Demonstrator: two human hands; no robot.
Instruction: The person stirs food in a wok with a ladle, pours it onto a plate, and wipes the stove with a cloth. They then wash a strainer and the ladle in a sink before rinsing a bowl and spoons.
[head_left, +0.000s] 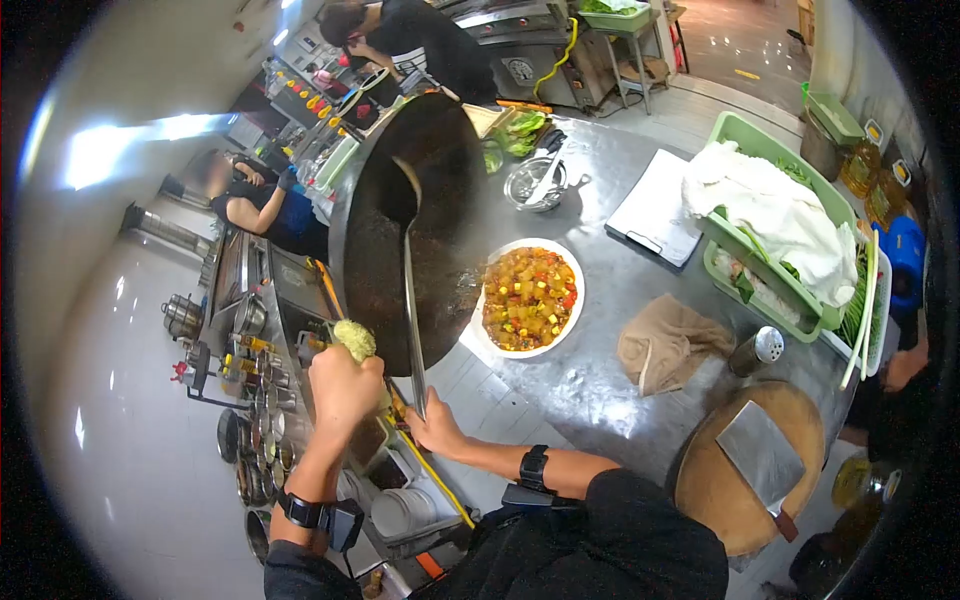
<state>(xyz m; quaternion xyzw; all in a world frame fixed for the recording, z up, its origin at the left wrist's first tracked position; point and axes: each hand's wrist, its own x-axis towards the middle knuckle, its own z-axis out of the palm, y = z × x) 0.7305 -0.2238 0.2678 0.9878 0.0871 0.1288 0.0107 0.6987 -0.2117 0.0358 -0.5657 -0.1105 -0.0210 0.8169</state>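
Observation:
My left hand is closed round a yellow-green cloth at the near edge of a large dark wok; the wok's handle is hidden. The wok is tilted up steeply. My right hand grips the lower end of a long metal ladle, whose bowl lies against the inside of the wok. Just right of the wok, a white oval plate holds diced food in red, yellow and brown sauce.
On the metal counter are a clipboard, green baskets with a white cloth, a brown cloth, a shaker and a cleaver on a round board. Two people stand beyond the wok.

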